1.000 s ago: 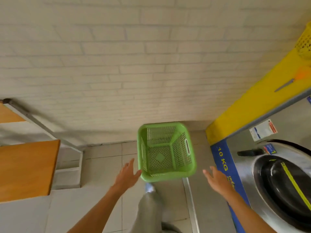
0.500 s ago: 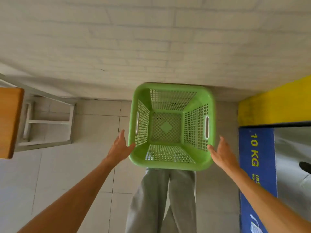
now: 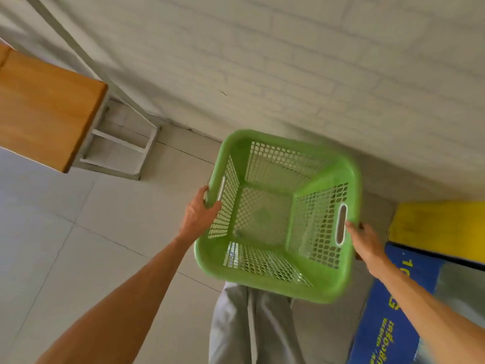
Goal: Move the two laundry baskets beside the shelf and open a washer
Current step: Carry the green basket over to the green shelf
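Note:
An empty green plastic laundry basket (image 3: pixel 265 282) with mesh walls and two slot handles is in the middle of the head view, tilted and held above the tiled floor. My left hand (image 3: pixel 198 212) grips its left rim beside the left handle. My right hand (image 3: pixel 367 241) holds the right rim just outside the right handle slot, with its fingers hidden under the rim. The shelf (image 3: pixel 44 111) with a wooden board and white metal frame stands at the left. A washer's blue panel (image 3: pixel 388 324) shows at the lower right. Only one basket is visible.
A white brick wall (image 3: pixel 262 61) runs behind the basket. A yellow block (image 3: pixel 441 224) sits above the blue panel at the right. Grey tiled floor (image 3: pixel 78 245) spreads between the shelf and the basket. My grey trouser legs (image 3: pixel 244 329) are below the basket.
Both hands have closed on the basket's rims. The basket now tilts and sits further right in view, while the shelf has come closer at the left.

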### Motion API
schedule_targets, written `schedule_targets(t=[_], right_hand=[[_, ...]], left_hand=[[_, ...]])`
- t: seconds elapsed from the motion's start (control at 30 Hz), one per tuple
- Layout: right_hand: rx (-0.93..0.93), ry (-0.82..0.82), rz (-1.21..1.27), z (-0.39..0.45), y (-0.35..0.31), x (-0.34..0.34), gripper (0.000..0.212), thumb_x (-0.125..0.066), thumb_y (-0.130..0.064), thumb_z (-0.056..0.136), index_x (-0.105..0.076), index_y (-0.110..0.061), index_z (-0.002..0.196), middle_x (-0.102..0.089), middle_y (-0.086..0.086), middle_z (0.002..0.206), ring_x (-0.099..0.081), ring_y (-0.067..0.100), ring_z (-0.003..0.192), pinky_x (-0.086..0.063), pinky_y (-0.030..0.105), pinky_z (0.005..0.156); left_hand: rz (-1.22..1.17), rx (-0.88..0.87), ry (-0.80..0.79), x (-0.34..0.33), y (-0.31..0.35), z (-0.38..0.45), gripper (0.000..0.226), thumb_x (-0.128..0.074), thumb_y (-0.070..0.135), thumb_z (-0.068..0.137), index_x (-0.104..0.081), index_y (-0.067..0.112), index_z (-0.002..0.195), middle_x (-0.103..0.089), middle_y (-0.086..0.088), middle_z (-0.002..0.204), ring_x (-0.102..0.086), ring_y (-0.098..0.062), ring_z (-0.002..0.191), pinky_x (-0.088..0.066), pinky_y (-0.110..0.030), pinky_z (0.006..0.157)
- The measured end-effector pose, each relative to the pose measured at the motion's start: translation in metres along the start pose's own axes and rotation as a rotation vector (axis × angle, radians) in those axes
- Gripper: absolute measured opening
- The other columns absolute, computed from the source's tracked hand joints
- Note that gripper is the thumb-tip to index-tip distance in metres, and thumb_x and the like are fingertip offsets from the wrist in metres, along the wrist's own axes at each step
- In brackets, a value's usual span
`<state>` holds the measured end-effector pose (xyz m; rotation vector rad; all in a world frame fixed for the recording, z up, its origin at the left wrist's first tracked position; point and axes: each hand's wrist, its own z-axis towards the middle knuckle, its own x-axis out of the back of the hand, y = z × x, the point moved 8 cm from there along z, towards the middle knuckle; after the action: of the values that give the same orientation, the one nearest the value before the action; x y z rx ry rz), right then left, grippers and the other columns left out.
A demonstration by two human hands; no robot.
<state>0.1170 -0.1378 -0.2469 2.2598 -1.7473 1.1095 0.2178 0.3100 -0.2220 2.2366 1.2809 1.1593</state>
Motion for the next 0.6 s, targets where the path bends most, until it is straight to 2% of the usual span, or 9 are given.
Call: schedule_targets(t=[0.1,0.17,0.2,0.27,0.3,0.37,0.43,0.5,0.6], right_hand=[[0.097,0.054,-0.072,-0.062,-0.068,0.02,0.041,-0.055,-0.047,0.093,-0.068,-0.008,0.089,-0.062,0.005,0.065,-0.055,0.021,0.057,-0.039,0.029,0.05],[0.196,0.02,-0.063,-0.107,-0.118,0.021,0.037,-0.057,-0.042,0.092,-0.065,-0.01,0.077,-0.06,0.006,0.059,-0.055,0.022,0.053,-0.04,0.031,0.051],[0.26,0.003,-0.06,-0.129,-0.143,0.019,0.033,-0.058,-0.04,0.092,-0.064,-0.01,0.08,-0.061,0.005,0.062,-0.055,0.021,0.054,-0.041,0.031,0.051],[0.411,-0.012,-0.116,-0.173,-0.189,0.011,0.031,-0.057,-0.039,0.092,-0.061,-0.01,0.103,-0.061,0.001,0.072,-0.055,0.011,0.058,-0.039,0.024,0.049],[0.497,-0.023,-0.154,-0.198,-0.212,0.003,0.034,-0.057,-0.04,0.092,-0.057,-0.014,0.114,-0.059,-0.004,0.073,-0.053,0.006,0.06,-0.037,0.021,0.048],[0.656,-0.062,-0.207,-0.245,-0.253,-0.021,0.04,-0.056,-0.044,0.092,-0.05,-0.025,0.126,-0.054,-0.015,0.072,-0.051,-0.002,0.06,-0.036,0.017,0.044],[0.771,-0.114,-0.225,-0.291,-0.287,-0.048,0.042,-0.055,-0.052,0.09,-0.049,-0.032,0.126,-0.054,-0.018,0.073,-0.05,-0.007,0.062,-0.035,0.012,0.046],[0.84,-0.179,-0.25,-0.334,-0.314,-0.08,0.042,-0.055,-0.058,0.087,-0.052,-0.034,0.122,-0.053,-0.023,0.074,-0.052,-0.006,0.062,-0.037,0.013,0.047],[0.915,-0.235,-0.307,-0.395,-0.35,-0.133,0.039,-0.058,-0.061,0.085,-0.061,-0.028,0.105,-0.058,-0.017,0.073,-0.058,0.005,0.063,-0.041,0.02,0.054]], left_hand=[[-0.058,-0.001,0.122,0.076,0.005,-0.076,0.065,-0.056,0.024,0.097,-0.025,0.025,0.154,-0.067,-0.001,0.104,-0.07,-0.02,0.065,-0.052,-0.015,0.045],[-0.075,-0.016,0.204,0.13,0.005,-0.125,0.065,-0.055,0.028,0.097,-0.024,0.03,0.154,-0.07,-0.003,0.109,-0.072,-0.02,0.071,-0.057,-0.02,0.054],[-0.089,-0.015,0.259,0.157,0.004,-0.15,0.064,-0.056,0.029,0.097,-0.027,0.03,0.154,-0.069,-0.004,0.113,-0.072,-0.018,0.073,-0.059,-0.025,0.06],[-0.136,0.017,0.389,0.208,-0.005,-0.203,0.062,-0.057,0.025,0.096,-0.032,0.027,0.152,-0.07,-0.007,0.11,-0.072,-0.018,0.071,-0.061,-0.036,0.065],[-0.177,0.04,0.463,0.23,-0.013,-0.23,0.062,-0.058,0.022,0.095,-0.034,0.026,0.151,-0.071,-0.007,0.104,-0.071,-0.019,0.067,-0.061,-0.037,0.062],[-0.254,0.081,0.589,0.269,-0.035,-0.277,0.061,-0.061,0.018,0.093,-0.039,0.023,0.149,-0.073,-0.005,0.092,-0.068,-0.014,0.057,-0.058,-0.028,0.054],[-0.342,0.121,0.703,0.301,-0.061,-0.32,0.059,-0.062,0.013,0.091,-0.044,0.021,0.146,-0.07,0.002,0.08,-0.062,-0.005,0.047,-0.051,-0.02,0.045],[-0.459,0.16,0.785,0.324,-0.094,-0.361,0.059,-0.063,0.007,0.089,-0.048,0.02,0.144,-0.067,0.006,0.079,-0.063,-0.004,0.045,-0.051,-0.019,0.041],[-0.624,0.227,0.868,0.352,-0.145,-0.416,0.06,-0.062,0.005,0.087,-0.05,0.023,0.143,-0.07,-0.005,0.082,-0.071,-0.024,0.056,-0.061,-0.046,0.051]])
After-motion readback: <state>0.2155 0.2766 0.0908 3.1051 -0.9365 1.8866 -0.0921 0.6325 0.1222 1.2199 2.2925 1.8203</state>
